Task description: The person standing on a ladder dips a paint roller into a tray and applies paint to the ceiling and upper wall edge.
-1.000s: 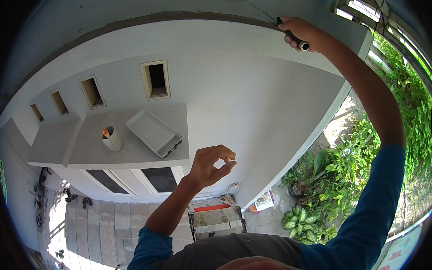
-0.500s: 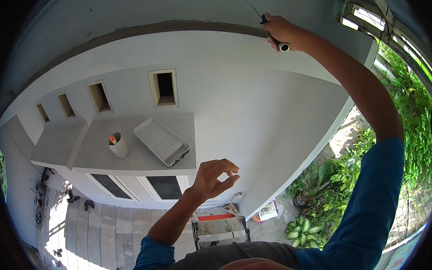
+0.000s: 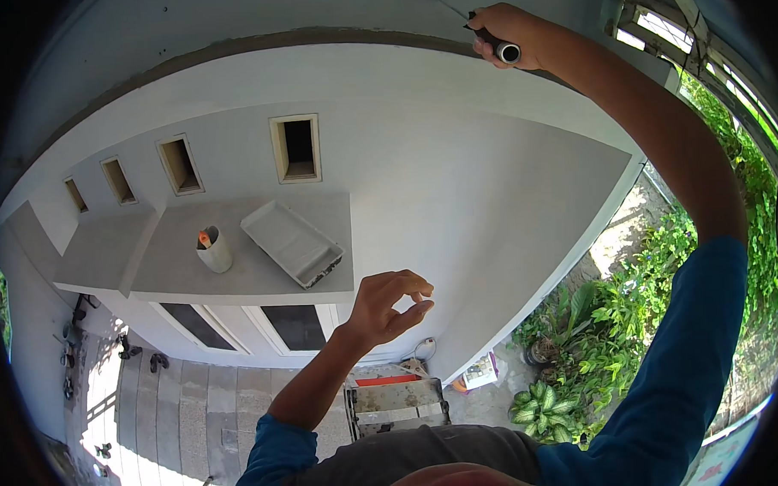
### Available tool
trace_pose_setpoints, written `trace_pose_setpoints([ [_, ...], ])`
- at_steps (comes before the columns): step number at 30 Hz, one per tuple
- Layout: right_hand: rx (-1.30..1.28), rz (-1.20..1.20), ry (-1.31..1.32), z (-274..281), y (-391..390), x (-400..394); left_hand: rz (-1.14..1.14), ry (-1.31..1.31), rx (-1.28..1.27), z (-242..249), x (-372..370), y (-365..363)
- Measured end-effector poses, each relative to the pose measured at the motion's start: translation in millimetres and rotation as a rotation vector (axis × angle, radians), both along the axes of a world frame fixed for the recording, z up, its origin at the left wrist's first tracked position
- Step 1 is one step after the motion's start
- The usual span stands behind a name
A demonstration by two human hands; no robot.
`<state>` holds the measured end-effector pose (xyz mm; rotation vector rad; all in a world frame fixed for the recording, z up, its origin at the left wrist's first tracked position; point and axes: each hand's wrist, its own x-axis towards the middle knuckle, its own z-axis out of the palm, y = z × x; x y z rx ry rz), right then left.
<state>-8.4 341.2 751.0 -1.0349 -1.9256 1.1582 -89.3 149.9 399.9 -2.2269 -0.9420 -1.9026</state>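
Raised high toward the upper right, my right hand (image 3: pixel 512 40) is closed around the dark handle of a paint roller (image 3: pixel 482 36). The roller's thin metal rod runs up and left to a grey head near the top edge, against the grey ceiling surface. My left hand (image 3: pixel 384 310) hovers in front of the white wall with its fingers curved and a gap between thumb and forefinger; nothing is in it. Left of that hand, a grey paint tray (image 3: pixel 290 244) lies on a ledge, beside a white cup (image 3: pixel 215 256) holding an orange-handled brush (image 3: pixel 205 239).
The ledge (image 3: pixel 171 272) juts out below several square wall openings (image 3: pixel 297 149). Far below me are a paint-marked step platform (image 3: pixel 396 401), a tiled floor (image 3: pixel 197 400) and scattered shoes (image 3: pixel 158 362). Green plants (image 3: pixel 627 316) grow at the right, beyond the wall's edge.
The paint roller has tilted further left, and its head now shows near the top edge. My right hand has risen slightly. The left hand stays nearly in place, a little higher in view.
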Motion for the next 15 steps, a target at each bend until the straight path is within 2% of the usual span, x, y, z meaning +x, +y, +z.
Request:
trace_pose_setpoints([
  [6,-0.083,0.035,0.111,4.9,5.7,-16.7,0.023,0.011,0.006,3.3,-0.7,-4.9],
  [11,0.097,0.023,0.062,-9.3,18.8,-23.6,0.045,-0.006,0.043,8.2,-1.8,-14.3],
  [15,0.172,0.069,0.144,33.3,54.5,-46.0,0.057,-0.004,0.012,4.6,-3.1,-13.5],
])
